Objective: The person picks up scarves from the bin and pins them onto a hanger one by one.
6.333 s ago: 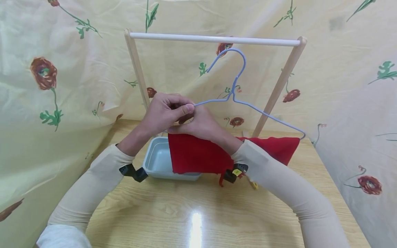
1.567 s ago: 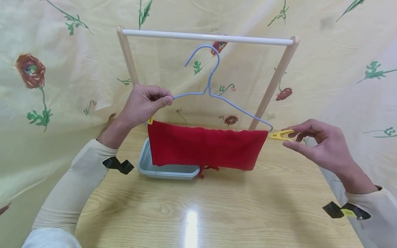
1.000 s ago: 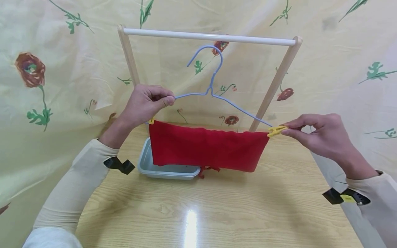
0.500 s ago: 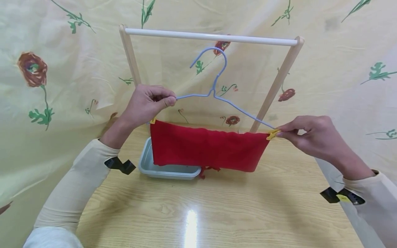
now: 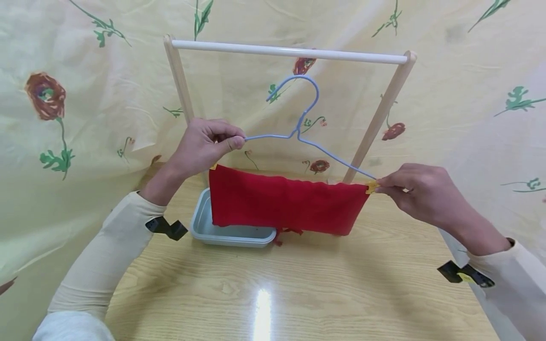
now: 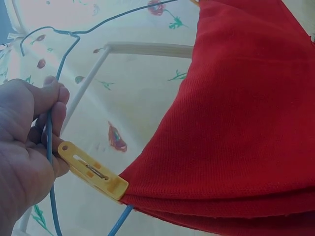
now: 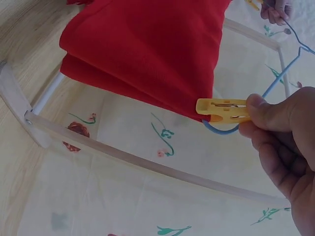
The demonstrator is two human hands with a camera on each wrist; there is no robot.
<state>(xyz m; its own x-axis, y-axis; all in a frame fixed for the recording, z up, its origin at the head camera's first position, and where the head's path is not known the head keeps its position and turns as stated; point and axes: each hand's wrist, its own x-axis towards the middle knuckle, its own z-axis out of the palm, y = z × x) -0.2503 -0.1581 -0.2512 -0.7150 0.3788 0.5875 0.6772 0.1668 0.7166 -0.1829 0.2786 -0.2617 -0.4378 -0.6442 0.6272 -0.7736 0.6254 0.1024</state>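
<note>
In the head view a folded red cloth (image 5: 290,203) hangs along the bottom of a blue wire hanger (image 5: 298,129), held up in front of a rack. My left hand (image 5: 209,144) pinches the hanger's left shoulder between thumb and fingers. Just below it, a yellow clothespin (image 6: 110,184) grips the cloth's left corner in the left wrist view. At the other end my right hand (image 5: 420,192) pinches the tail of a second yellow clothespin (image 7: 206,105), whose jaws sit over the cloth's right corner and the hanger's bend. The hanger's hook points up and left.
Behind stands a rack with a white crossbar (image 5: 290,52) and wooden legs. A light blue basin (image 5: 232,240), partly hidden by the cloth, rests on the wooden table (image 5: 213,293). Red strands (image 5: 278,237) show below the cloth. Flower-patterned sheeting surrounds the table.
From working beside the left hand, my right hand moved to the cloth's right end, bringing a clothespin onto that corner. The hanger shifted left, then its hook dipped and leaned right. A clothespin now shows at left.
</note>
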